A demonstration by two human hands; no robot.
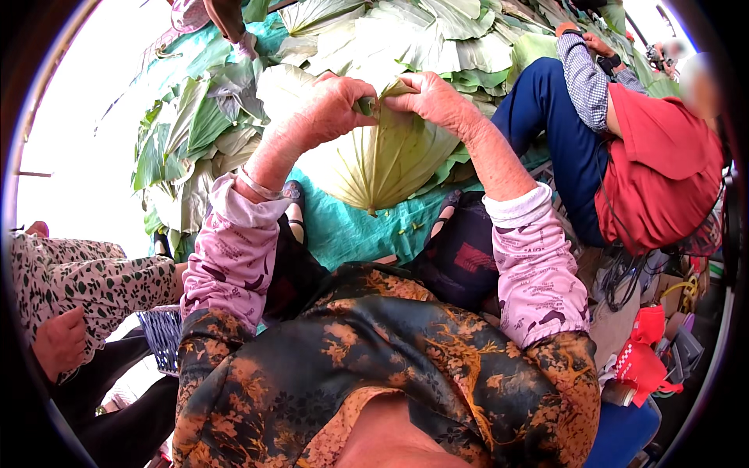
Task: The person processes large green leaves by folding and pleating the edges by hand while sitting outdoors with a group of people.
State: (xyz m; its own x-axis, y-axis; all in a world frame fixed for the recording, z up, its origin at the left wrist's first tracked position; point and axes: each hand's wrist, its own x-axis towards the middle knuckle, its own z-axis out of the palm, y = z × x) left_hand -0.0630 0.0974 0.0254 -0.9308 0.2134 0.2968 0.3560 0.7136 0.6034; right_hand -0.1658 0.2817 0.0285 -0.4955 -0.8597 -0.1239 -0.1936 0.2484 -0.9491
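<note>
Between both hands hangs a large yellow-green lotus leaf [374, 164], its ribs fanning up from a cut stem stub at the bottom. My left hand [336, 105] pinches the upper left edge between thumb and fingers, where the leaf curls over. On the other side my right hand [436, 102] grips the upper rim, which is folded in its fingers. The hands are slightly apart, with a fold of leaf between them. Beyond them spreads a broad heap of lotus leaves [433, 29], some pale and dry, some greener.
A teal tarpaulin [339, 228] covers the ground around my feet. A person in a red vest [661, 158] sits close on the right, another in patterned clothing [88, 281] on the left. A woven basket [161, 339] stands by my left side. Red cloth [643, 351] and clutter lie at right.
</note>
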